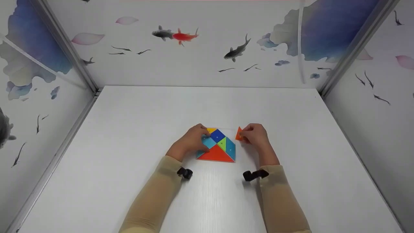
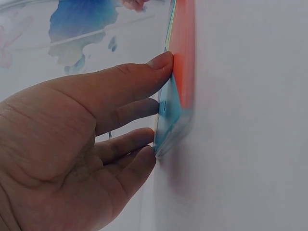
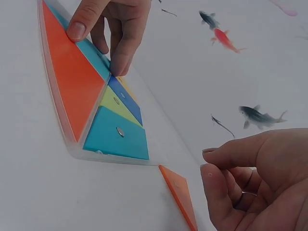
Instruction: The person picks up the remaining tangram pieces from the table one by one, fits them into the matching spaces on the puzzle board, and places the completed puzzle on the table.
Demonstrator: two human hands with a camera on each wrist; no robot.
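A clear tray (image 3: 115, 161) holds flat tangram pieces: a large orange-red triangle (image 1: 216, 155), a light-blue piece (image 1: 208, 142), a teal parallelogram (image 1: 230, 149), a blue square (image 1: 217, 136), a green triangle (image 1: 222, 144) and a yellow piece (image 1: 211, 130). My left hand (image 1: 194, 139) rests on the tray's left part, thumb and fingers spread across the pieces. Outside the tray's right side lies a small orange triangle (image 3: 179, 192). Beside it is my right hand (image 1: 257, 134), thumb and index fingertips close together. The right wrist view shows a narrow gap between them and the triangle.
The white tabletop (image 1: 207, 106) stretches around the tray. Behind it stands a white panel (image 1: 207, 61) printed with fish and petals, and similar panels rise at left and right. A black wrist camera (image 1: 185, 173) sits on the left sleeve, another (image 1: 255, 174) on the right.
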